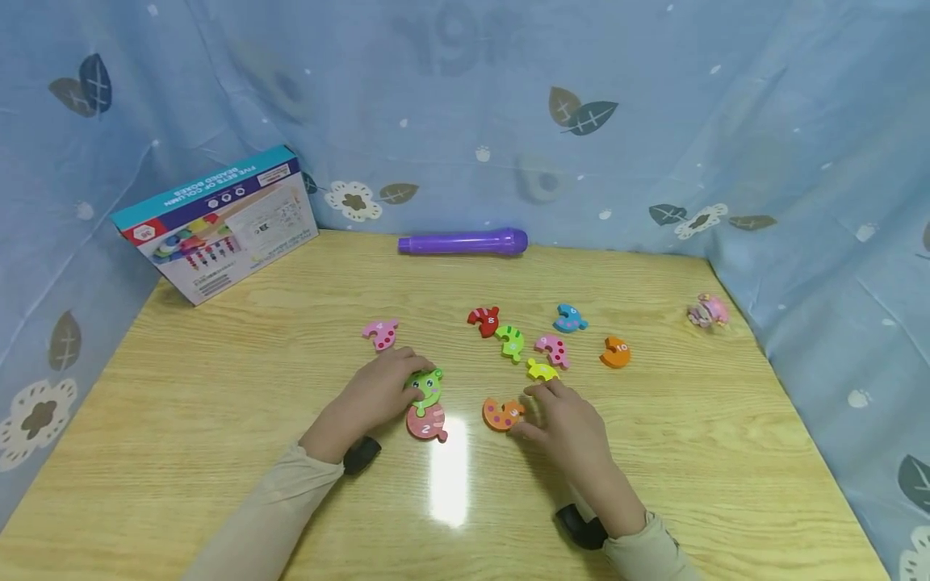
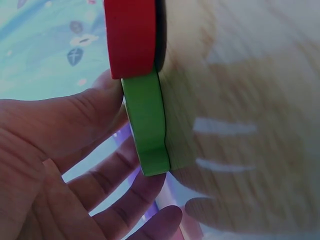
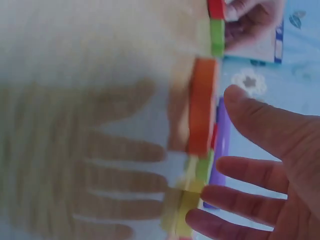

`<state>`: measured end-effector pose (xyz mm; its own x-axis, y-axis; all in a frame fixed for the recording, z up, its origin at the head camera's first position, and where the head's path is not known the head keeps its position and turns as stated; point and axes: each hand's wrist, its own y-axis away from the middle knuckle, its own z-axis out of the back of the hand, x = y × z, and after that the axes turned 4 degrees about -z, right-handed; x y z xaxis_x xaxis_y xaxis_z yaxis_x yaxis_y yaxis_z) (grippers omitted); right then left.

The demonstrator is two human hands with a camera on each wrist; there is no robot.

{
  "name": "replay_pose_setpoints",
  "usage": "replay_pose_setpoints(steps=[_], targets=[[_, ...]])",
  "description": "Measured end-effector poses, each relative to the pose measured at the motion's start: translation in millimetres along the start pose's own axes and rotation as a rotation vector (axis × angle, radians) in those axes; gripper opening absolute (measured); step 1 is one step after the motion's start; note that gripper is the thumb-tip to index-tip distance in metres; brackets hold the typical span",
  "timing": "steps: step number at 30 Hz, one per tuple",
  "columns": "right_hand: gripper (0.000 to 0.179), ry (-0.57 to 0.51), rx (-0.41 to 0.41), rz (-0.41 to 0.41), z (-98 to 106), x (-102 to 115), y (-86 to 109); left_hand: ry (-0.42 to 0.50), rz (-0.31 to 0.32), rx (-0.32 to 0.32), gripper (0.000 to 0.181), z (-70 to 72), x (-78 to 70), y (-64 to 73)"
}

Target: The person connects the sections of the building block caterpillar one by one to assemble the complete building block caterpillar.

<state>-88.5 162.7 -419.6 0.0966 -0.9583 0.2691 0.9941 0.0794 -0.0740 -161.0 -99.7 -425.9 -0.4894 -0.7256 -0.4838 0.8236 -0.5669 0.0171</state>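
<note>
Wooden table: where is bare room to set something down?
Bare: left, between the box and the left sleeve; right, between the pink toy and the right sleeve. Crowded: the middle, from the green face piece to the orange 10 piece.

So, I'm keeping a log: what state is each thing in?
left hand, pinching the green face piece
right hand, holding nothing
green face piece, joined to red 2 piece
red 2 piece, flat, joined
orange 3 piece, flat, unjoined
other pieces, unjoined
purple microphone, lying on its side
box, standing
pink toy, untouched
</note>
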Motion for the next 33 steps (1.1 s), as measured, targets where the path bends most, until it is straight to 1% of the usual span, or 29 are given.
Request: replay_pose_setpoints(steps=[3,7,12,18,21,23,26,33], targets=[[0.051,-0.001,0.033,0.008,-5,7,-2.4,0.001,-0.004,-0.003,0.034,-0.3,0.1,0.6],[0.048,0.003,0.048,0.015,-9,14,-4.3,0.003,-0.013,-0.007,0.034,-0.5,-0.6,0.7],[0.047,0.046,0.07,0.008,-11,22,-5.3,0.006,-0.017,-0.005,0.035,0.3,-0.9,2.0],[0.048,0.101,0.109,0.062,-12,32,-7.8,-0.002,-0.012,-0.011,0.034,2.0,-0.3,3.4],[0.043,0.121,0.107,0.093,-13,34,-8.3,-0.003,-0.013,-0.006,0.034,2.5,0.3,3.6],[0.038,0.112,0.101,0.121,-14,35,-8.3,-0.004,-0.017,-0.003,0.034,2.7,0.7,3.5],[0.033,0.072,0.109,0.184,-13,39,-8.2,-0.004,-0.022,-0.001,0.035,2.6,1.1,3.2],[0.031,-0.044,0.186,0.381,-6,54,-8.0,-0.007,-0.026,-0.001,0.035,4.3,0.3,2.9]])
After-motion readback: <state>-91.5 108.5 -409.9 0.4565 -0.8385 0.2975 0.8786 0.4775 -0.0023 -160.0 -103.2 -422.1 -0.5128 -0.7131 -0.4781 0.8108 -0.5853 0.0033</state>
